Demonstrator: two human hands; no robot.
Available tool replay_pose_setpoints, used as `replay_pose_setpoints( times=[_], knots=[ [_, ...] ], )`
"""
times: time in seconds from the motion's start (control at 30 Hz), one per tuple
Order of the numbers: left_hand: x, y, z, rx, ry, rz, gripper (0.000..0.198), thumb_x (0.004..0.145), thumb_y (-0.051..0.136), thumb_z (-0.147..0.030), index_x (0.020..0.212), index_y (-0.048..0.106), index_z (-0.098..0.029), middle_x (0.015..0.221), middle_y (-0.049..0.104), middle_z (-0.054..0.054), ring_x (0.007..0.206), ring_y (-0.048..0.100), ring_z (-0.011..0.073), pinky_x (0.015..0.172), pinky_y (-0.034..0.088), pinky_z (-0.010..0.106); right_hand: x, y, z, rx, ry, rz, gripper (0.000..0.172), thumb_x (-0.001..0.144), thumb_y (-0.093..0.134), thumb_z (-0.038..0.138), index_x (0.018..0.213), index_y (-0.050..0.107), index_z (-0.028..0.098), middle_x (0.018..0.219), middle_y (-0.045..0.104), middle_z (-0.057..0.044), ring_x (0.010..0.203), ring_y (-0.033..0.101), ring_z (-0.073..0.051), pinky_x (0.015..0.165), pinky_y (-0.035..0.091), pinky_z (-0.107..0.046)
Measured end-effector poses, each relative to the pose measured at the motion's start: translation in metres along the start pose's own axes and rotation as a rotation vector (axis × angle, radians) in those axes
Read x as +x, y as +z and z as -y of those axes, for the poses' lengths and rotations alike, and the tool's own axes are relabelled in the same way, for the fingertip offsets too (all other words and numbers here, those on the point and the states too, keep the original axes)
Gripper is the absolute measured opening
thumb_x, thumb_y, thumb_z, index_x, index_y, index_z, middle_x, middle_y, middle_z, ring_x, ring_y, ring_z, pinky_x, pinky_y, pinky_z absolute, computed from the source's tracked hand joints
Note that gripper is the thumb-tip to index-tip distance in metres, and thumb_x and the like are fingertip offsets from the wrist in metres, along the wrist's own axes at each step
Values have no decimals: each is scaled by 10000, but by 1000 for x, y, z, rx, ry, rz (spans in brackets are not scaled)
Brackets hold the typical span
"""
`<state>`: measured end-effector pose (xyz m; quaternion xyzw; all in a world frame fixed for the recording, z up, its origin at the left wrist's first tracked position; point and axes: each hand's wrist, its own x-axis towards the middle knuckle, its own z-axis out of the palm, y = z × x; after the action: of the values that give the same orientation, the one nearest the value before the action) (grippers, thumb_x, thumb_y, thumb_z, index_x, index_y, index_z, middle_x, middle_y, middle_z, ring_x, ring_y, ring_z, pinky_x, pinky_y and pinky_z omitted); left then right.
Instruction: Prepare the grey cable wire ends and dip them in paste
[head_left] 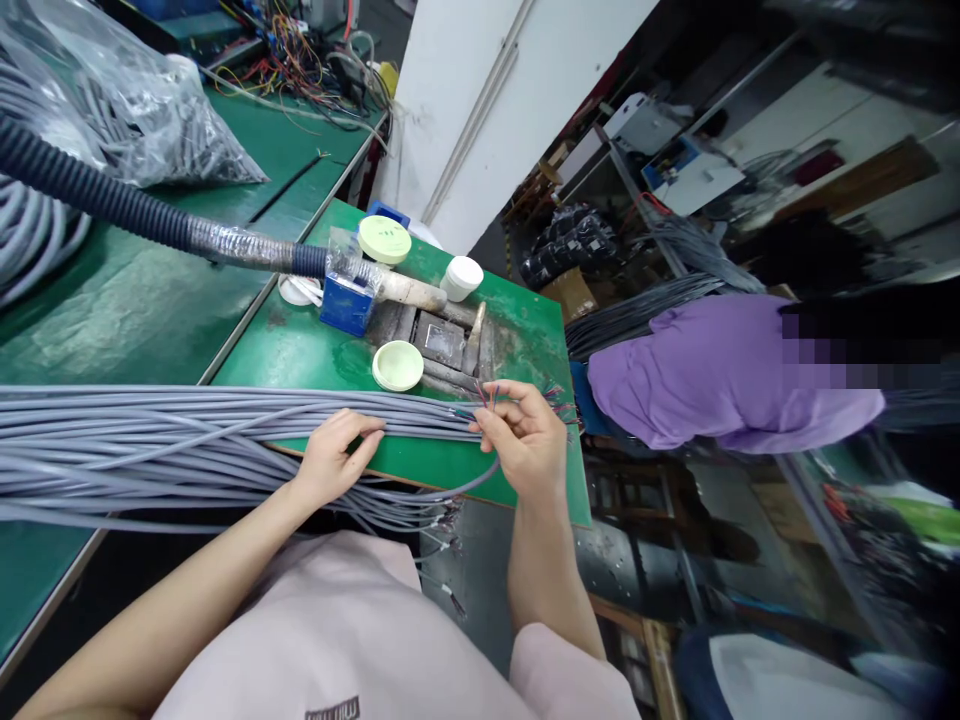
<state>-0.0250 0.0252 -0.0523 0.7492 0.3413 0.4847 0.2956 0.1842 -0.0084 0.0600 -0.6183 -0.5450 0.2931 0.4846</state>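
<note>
"What are the fingers doing?"

"The right hand [525, 440] pinches thin coloured wires [489, 398] narrowly at the end of a grey cable bundle [187, 430]; the left hand [334, 460] lies spread on it."

"Where's the bundle?"

"Across the near end of the green board [450, 475]."

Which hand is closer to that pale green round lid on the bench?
Left. The left hand lies on the grey cables just below the pale green round lid, while the right hand is farther off, below and to the lid's right.
</note>
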Motion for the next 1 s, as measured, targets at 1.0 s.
replay_pose_setpoints(
  times=[1.0],
  knots=[
    [18,26,-61,-925,-675,102,246,667,760,-305,855,706,-155,706,668,14,642,589,111,627,481,239,-31,5,6,87,19,36,331,743,673,271,1059,578,249,659,644,40,517,571,-104,467,477,-217]
  ],
)
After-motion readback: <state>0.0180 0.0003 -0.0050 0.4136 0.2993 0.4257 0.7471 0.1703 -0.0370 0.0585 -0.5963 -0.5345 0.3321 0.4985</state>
